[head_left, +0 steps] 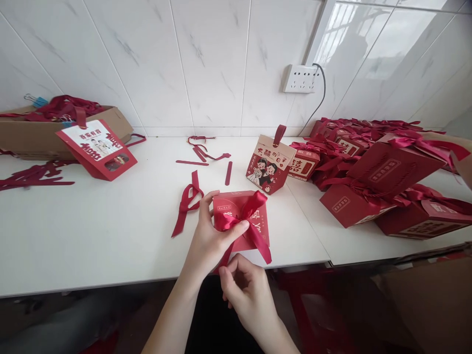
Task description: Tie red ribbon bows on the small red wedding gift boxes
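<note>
A small red gift box (258,231) lies on the white table (110,231) near its front edge, with a dark red ribbon bow (246,215) across its top. My left hand (210,236) pinches the knot of the bow, thumb pressed on it. Just below, at the table's edge, my right hand (247,290) is closed on a tail of the ribbon that runs down from the bow. A loose looped ribbon (187,201) lies left of the box.
A standing box with a cartoon couple (268,167) is behind. Several finished red boxes (383,182) pile up at right. A cardboard carton of ribbons (44,130) and a flat red box (96,147) sit at left. Ribbon scraps (201,152) lie mid-table. A wall socket (301,78) hangs behind.
</note>
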The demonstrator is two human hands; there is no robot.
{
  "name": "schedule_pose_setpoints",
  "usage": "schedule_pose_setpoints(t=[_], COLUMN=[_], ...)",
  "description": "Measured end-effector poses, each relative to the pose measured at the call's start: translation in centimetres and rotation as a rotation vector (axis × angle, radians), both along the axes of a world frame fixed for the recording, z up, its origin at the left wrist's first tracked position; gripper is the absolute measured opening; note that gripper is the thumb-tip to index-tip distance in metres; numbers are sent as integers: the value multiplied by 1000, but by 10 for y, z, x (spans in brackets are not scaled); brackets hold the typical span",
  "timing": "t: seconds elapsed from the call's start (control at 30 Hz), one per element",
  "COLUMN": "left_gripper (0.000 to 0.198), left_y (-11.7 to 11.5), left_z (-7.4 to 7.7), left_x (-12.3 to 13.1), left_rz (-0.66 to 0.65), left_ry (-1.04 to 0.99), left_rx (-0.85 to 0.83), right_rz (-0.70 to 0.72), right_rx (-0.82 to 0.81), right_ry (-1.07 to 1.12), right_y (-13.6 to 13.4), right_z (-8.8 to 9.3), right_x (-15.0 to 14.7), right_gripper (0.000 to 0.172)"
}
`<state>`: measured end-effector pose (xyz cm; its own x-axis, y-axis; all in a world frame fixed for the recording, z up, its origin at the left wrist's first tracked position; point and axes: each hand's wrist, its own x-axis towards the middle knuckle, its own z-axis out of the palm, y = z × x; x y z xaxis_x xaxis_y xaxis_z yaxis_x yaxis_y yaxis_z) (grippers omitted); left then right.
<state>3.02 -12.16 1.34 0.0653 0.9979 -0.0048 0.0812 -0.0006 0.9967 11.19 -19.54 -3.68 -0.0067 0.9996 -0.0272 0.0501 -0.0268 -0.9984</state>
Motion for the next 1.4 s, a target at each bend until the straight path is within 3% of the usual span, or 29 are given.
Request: schedule_pose_setpoints(t=[0.23, 0.37, 0.43, 0.6, 0.73, 0.87, 0.97, 1.13, 1.27, 1.4], left_gripper=[68, 70, 72, 75, 77, 82, 79, 55, 30, 24], left_y=[3, 5, 5, 4, 4, 3, 1, -3, -2, 0], left_z=[-4, -5, -4, -2, -2, -5, -11, -27, -32, -27], left_x=[-3, -6, -8, -12, -13, -14, -11, -1, -2, -8], left_rz=[-24, -42, -69, -117, -129, -153, -71, 187, 219, 213], left_ry=[37, 39, 53, 95, 87, 65, -9, -182, -222, -137], left_rx=[36, 44, 41, 19, 31, 25, 68, 333, 387, 421], right_rz=[-24, 32, 24, -524, -424, -449, -486, -502, -477, -473], right_rx=[133, 215, 292, 543, 594, 538, 514, 433, 366, 332], right_ry=[-90, -213, -290, -388, -511, -454, -325, -92, 11, 49], right_y=[-6, -15, -18, 4, 45, 60, 53, 42, 41, 43], right_z=[-6, -3, 9, 54, 71, 66, 59, 46, 39, 37], right_x=[-17, -7, 9, 53, 59, 50, 47, 46, 45, 48], right_gripper=[28, 26, 24, 9, 21, 25, 18, 20, 22, 25])
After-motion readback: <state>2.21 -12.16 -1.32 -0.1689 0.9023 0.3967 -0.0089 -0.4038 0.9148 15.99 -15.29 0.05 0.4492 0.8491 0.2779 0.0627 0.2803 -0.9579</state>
